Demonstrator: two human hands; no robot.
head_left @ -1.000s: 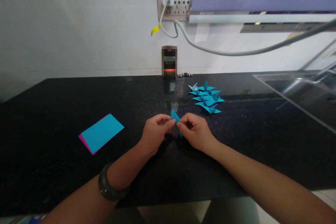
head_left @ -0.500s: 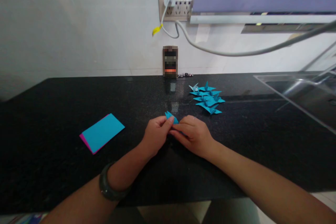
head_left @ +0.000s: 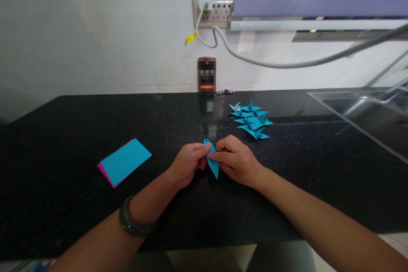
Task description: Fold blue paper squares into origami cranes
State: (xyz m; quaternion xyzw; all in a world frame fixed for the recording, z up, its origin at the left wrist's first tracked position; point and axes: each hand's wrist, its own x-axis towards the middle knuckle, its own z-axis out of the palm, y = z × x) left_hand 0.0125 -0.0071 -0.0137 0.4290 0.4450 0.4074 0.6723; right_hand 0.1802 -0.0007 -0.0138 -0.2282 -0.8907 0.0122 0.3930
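Note:
Both my hands pinch a small folded blue paper piece [head_left: 213, 165] just above the black counter [head_left: 63, 136]. My left hand [head_left: 189, 163] grips its left side with closed fingers, and my right hand [head_left: 236, 159] grips its right side, index finger lying across it. The paper's pointed tip hangs down between the hands. A dark bracelet [head_left: 132, 223] sits on my left wrist. Several finished blue folded paper figures [head_left: 251, 120] lie in a cluster behind my right hand.
A stack of flat paper sheets [head_left: 124, 162], blue on top with pink beneath, lies to the left. A small dark object [head_left: 207, 75] leans on the white wall under a socket strip [head_left: 213, 9] with a white cable. A steel sink [head_left: 369, 110] is at the right.
The paper piece was turned between my fingers: pressed low near the counter half a second ago, it now shows a long point hanging downward. Both hands stayed in nearly the same place.

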